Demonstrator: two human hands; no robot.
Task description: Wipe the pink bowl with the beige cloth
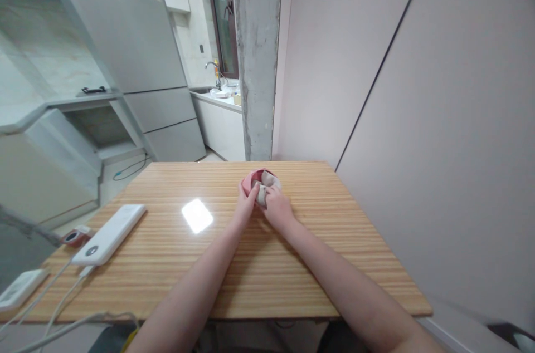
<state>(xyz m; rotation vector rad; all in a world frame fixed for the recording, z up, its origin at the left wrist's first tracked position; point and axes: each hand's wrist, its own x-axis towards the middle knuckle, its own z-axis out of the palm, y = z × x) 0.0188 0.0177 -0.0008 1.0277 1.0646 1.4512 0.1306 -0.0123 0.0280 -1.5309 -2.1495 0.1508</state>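
Pink bowl: on the table, near its far edge, centre.
Cloth: grey-beige, bunched in and over the bowl.
Left hand: curled on the bowl's near rim.
Right hand: closed around the cloth.
Power bank: left edge, cabled.
Risk: hard rubbing could skid the bowl off the far edge.

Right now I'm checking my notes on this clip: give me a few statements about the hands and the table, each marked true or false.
1. Both hands meet at a pink bowl. True.
2. The right hand presses a beige cloth at the bowl. True.
3. The left hand holds the white power bank. False: it lies apart, on the table's left side.
4. The bowl sits at the near edge of the wooden table. False: it sits near the far edge.
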